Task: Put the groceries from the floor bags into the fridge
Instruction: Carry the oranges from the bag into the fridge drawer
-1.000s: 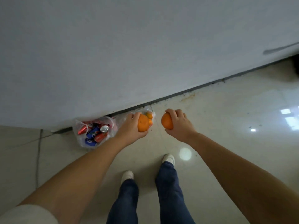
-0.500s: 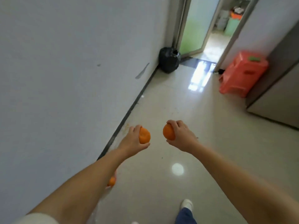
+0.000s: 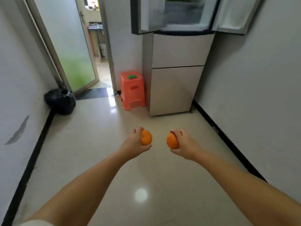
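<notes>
Left hand [image 3: 133,143] grips one orange [image 3: 146,137]; right hand [image 3: 186,144] grips another orange [image 3: 172,141] (mid-frame, apart). Fridge [image 3: 177,70], upper doors open, stands at upper centre.

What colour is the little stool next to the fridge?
The stool is coral red, with something small and green on its top; the head view shows it.

fridge [image 3: 177,51] top beyond upper edge
</notes>
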The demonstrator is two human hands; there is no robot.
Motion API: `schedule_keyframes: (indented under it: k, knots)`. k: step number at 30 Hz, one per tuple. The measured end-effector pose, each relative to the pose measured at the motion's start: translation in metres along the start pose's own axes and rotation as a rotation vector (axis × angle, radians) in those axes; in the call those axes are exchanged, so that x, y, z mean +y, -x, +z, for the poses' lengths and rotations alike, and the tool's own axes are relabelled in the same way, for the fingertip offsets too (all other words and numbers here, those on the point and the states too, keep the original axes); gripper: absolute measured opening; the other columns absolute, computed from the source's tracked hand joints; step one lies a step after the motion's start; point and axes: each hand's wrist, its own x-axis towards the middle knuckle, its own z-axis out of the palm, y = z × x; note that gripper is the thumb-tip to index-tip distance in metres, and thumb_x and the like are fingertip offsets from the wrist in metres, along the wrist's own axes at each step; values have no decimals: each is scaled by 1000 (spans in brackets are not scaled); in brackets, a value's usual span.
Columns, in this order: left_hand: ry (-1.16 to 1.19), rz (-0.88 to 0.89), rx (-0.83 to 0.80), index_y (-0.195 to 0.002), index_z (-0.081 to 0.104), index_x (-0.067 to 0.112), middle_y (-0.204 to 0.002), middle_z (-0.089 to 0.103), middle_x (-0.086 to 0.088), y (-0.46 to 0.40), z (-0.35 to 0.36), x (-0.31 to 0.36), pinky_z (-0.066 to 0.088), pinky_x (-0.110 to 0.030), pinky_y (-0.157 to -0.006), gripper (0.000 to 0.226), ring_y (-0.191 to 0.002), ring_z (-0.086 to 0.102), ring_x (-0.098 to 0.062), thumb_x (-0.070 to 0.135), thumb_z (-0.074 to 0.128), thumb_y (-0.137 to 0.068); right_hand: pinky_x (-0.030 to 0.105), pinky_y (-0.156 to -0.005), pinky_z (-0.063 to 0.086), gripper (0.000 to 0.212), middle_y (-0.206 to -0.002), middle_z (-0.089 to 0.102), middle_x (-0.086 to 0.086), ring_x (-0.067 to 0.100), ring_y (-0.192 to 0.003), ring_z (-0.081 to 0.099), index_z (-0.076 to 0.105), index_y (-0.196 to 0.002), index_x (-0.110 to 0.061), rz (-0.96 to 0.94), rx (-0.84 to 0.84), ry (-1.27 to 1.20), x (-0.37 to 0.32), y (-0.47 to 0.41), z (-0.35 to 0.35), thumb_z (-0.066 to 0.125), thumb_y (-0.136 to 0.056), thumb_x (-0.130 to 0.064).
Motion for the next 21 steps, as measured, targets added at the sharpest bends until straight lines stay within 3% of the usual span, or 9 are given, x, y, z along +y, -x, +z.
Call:
schedule_keyframes:
  k: [7,13,21]
  knots:
    - [-18,191,0,-131,34,22,-125,39,-4,-142,23,112,49,-39,-89,72,-104,52,-24,39,74,-74,34,-87,45,73,-127,40,6,27,-110,51,30,-136,-32,22,156,-25,104,-84,-97,73,-76,-38]
    - [-53,299,92,-133,34,18,-127,40,-6,-293,-7,156,47,-36,-91,72,-107,53,-26,39,73,-76,43,-89,50,72,-127,40,6,29,-113,49,32,-134,-32,-30,287,52,140,-215,-169,72,-76,-42]
    - [-1,397,112,-134,31,21,-129,38,-6,-512,-55,224,43,-30,-86,70,-104,49,-19,41,70,-79,40,-91,49,74,-135,36,5,28,-117,48,27,-137,-34,79,392,-23,199,-377,-275,71,-78,-45]
